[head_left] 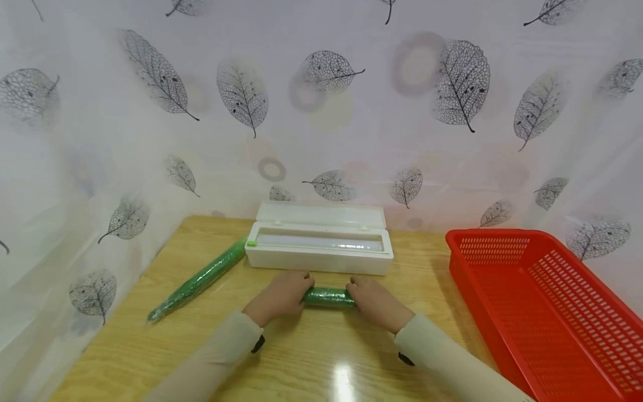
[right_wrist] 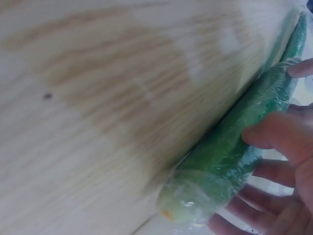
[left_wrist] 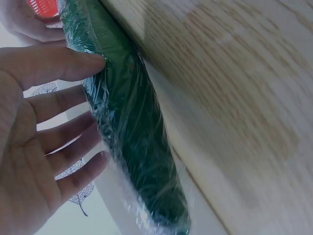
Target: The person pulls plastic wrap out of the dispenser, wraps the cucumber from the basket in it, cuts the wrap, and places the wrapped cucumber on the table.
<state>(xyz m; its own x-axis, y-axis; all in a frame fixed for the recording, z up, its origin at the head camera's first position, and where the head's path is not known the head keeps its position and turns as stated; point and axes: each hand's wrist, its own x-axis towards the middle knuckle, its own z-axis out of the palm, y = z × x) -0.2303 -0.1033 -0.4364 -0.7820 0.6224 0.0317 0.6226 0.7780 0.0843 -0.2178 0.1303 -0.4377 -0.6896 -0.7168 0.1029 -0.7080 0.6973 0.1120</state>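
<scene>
A cucumber [head_left: 329, 297] wrapped in clear cling film lies level above the wooden table, between both hands. My left hand [head_left: 282, 297] grips its left part, the thumb [left_wrist: 80, 63] on one side and the fingers behind. With thumb and fingers my right hand [head_left: 378, 302] holds the right part. In the right wrist view, film bunches over the pale end of the cucumber [right_wrist: 210, 166]. Just beyond the hands stands a white cling film dispenser [head_left: 316, 259], its lid raised and a film roll inside. A second wrapped cucumber [head_left: 201, 279] lies slantwise on the left.
On the right stands a red plastic basket [head_left: 484, 307] with slotted walls. The wooden table [head_left: 301, 368] ends at the back against a hanging sheet [head_left: 351, 145] printed with leaves. The dispenser sits close to that back edge.
</scene>
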